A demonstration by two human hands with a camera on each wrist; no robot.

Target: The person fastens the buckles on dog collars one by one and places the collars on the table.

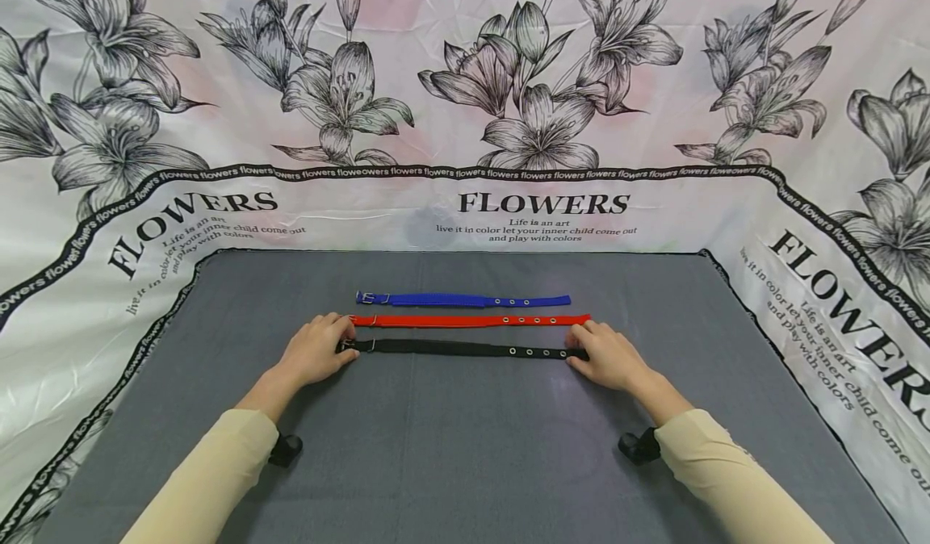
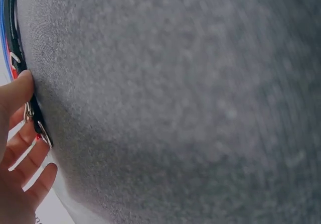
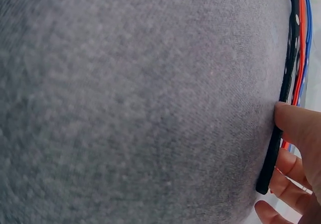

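Note:
Three buckled collars lie side by side on the grey cloth: a blue collar farthest away, a red collar in the middle and a black collar nearest. My left hand pinches the black collar's buckle end, thumb on the near edge and fingers beyond; the metal buckle shows past the thumb in the left wrist view. At the eyelet end, my right hand pinches the same collar, whose tip sticks out below the thumb. Fingers of both hands lie close to the red collar's ends; contact there is unclear.
Grey cloth covers the work surface. A white floral sheet printed with lettering borders it at the back and sides. Dark wrist-worn devices sit beneath both forearms.

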